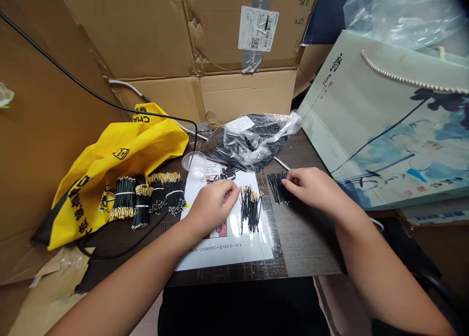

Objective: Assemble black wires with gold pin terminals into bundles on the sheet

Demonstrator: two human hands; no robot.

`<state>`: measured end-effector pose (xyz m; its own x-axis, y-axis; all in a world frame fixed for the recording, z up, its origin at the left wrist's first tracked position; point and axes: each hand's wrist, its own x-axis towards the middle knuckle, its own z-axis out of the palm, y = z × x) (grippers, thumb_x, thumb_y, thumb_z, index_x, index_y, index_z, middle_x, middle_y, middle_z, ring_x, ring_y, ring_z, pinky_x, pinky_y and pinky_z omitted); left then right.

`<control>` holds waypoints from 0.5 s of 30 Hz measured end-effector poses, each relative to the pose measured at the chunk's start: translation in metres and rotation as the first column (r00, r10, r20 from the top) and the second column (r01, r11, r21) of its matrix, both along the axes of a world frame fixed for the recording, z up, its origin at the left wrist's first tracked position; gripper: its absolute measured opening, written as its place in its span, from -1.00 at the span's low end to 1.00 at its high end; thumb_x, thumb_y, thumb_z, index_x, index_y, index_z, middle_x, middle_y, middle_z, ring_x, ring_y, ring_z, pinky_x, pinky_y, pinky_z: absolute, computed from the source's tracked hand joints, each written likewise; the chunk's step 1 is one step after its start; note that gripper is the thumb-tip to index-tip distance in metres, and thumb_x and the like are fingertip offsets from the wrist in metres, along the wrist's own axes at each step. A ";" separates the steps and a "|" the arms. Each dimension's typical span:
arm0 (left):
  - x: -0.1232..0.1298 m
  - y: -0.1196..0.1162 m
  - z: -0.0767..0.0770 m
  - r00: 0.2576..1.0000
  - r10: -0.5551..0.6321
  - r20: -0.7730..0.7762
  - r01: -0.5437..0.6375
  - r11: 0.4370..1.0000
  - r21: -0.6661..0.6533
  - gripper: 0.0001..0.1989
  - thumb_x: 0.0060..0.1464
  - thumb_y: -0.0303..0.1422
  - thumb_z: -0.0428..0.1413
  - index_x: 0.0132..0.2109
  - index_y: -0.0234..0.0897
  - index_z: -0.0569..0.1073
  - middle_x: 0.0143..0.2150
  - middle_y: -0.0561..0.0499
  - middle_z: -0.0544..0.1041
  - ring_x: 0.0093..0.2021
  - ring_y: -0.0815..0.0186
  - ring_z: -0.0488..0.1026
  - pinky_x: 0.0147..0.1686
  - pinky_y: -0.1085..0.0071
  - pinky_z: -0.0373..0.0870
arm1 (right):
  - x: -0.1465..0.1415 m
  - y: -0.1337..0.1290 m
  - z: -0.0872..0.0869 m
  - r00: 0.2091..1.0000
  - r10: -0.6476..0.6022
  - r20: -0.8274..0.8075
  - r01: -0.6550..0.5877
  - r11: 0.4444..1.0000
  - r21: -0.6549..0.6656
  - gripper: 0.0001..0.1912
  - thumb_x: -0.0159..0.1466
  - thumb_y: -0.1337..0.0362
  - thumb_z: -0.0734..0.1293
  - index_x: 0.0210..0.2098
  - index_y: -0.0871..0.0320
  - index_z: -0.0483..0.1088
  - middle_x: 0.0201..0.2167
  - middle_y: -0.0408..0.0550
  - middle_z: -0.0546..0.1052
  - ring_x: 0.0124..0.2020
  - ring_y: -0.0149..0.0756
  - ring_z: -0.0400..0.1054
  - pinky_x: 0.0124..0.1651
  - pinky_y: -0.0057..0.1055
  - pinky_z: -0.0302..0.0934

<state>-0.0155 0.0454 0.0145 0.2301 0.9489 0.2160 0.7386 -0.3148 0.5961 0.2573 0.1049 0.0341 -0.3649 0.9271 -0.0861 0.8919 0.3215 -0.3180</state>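
Note:
My left hand (pixel 216 201) is closed in a pinch over the printed sheet (pixel 205 253). Anything between its fingertips is too small to make out. Just right of those fingertips lies a loose pile of short black wires with gold tips (pixel 250 211). At the right, my right hand (pixel 308 185) also has its fingers pinched together, at the upper right edge of a row of short black wires (pixel 277 188) on the table. The fingers hide what they grip there. Small black pieces (pixel 229 172) are scattered beyond my left hand.
Banded bundles of gold-tipped black wires (pixel 124 199) stand left, before a yellow bag (pixel 120 150). Behind the sheet are a clear plastic cup (pixel 194 164) and a clear bag with black contents (pixel 252 138). A paper gift bag (pixel 395 131) borders the right; cardboard (pixel 146 33) walls the back.

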 end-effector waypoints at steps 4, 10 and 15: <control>-0.004 0.003 -0.002 0.888 0.119 0.444 -0.085 0.992 -0.096 -0.81 0.27 -0.22 -0.01 -0.16 -0.24 0.38 -0.40 0.05 0.46 -0.43 0.41 0.40 -0.43 0.48 0.33 | -0.021 0.000 0.000 0.974 0.154 -0.167 -0.143 0.987 0.079 -0.81 0.32 0.19 0.23 -0.26 0.12 0.45 -0.37 -0.10 0.52 -0.38 -0.36 0.33 -0.35 -0.43 0.06; -0.007 0.010 -0.004 0.696 0.221 0.683 -0.133 0.975 -0.179 -0.79 0.24 -0.19 0.04 -0.15 -0.25 0.34 -0.44 0.10 0.43 -0.49 0.47 0.42 -0.46 0.54 0.38 | -0.079 -0.005 0.000 0.892 0.441 -0.101 -0.422 0.892 0.164 -0.82 0.33 0.27 0.26 -0.21 0.12 0.51 -0.29 -0.05 0.51 -0.24 -0.31 0.36 -0.27 -0.43 0.08; -0.006 0.013 0.000 0.592 0.252 0.765 -0.156 0.968 -0.198 -0.83 0.21 -0.26 0.08 -0.18 -0.25 0.29 -0.42 0.10 0.45 -0.50 0.48 0.41 -0.48 0.56 0.36 | -0.119 0.004 0.006 0.814 0.557 0.166 -0.577 0.809 0.114 -0.83 0.27 0.38 0.26 -0.31 0.20 0.52 -0.32 0.03 0.53 -0.28 -0.24 0.38 -0.36 -0.39 0.04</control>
<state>-0.0216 0.0585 0.0148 -0.1820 0.9759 0.1206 0.0154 -0.1198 0.9927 0.1382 0.1086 0.0405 -0.8256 0.5629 -0.0394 0.5629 0.8167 -0.1273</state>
